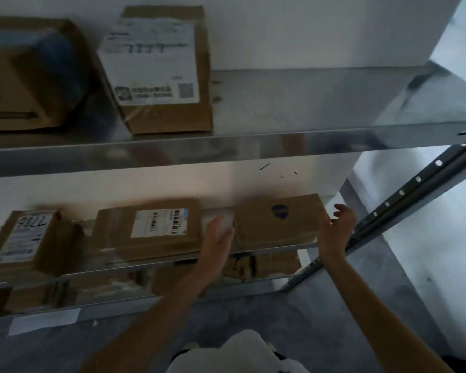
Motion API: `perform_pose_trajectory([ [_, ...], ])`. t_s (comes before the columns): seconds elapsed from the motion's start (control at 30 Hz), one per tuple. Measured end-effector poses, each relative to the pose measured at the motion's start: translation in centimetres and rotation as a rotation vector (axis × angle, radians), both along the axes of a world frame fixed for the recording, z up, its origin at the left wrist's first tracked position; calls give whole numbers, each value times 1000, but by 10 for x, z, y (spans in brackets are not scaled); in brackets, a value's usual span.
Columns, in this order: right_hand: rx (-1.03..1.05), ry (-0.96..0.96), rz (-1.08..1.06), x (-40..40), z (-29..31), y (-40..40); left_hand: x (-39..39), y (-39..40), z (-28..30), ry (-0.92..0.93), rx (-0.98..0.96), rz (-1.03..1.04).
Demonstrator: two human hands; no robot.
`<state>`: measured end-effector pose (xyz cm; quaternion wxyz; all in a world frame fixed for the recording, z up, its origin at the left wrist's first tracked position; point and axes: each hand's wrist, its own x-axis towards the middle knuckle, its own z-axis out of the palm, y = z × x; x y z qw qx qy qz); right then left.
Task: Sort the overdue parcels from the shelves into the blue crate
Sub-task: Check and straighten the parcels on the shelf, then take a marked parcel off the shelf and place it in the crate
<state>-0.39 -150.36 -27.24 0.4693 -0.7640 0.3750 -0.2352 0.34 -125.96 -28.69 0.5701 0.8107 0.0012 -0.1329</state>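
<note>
parcel (277, 220): brown cardboard, dark round logo, between both hands | left hand (218, 238): fingers straight at its side | right hand (335, 227): spread wide | shelf (280, 250): parcel rests there

Both arms outstretched, left hand (219, 235) flat, right hand (337, 225) seemingly open (blurred)
</note>
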Motion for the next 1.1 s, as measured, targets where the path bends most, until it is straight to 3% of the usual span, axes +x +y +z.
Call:
perform_pose_trajectory([
  [0.1, 45, 213, 173, 10, -17, -50, 12, -42, -7, 236, -75, 80],
  [0.2, 265, 331, 436, 9, -20, -67, 9, -62, -4, 278, -150, 234],
  [0.33, 396, 283, 497, 2, -14, -80, 4, -65, 2, 343, -268, 439],
  [0.5, 704, 166, 459, -7, 5, -101, -9, -74, 47, 194, -311, 466],
  [0.63, 656, 147, 493, -9, 10, -98, -9, -76, 52, 144, -225, 478],
  [0.83, 617, 98, 541, -13, 16, -86, -11, -67, 58, 102, -270, 391],
  [1.1, 665, 105, 384, -29, 17, -60, 6, -56, 79, -94, -117, 244],
])
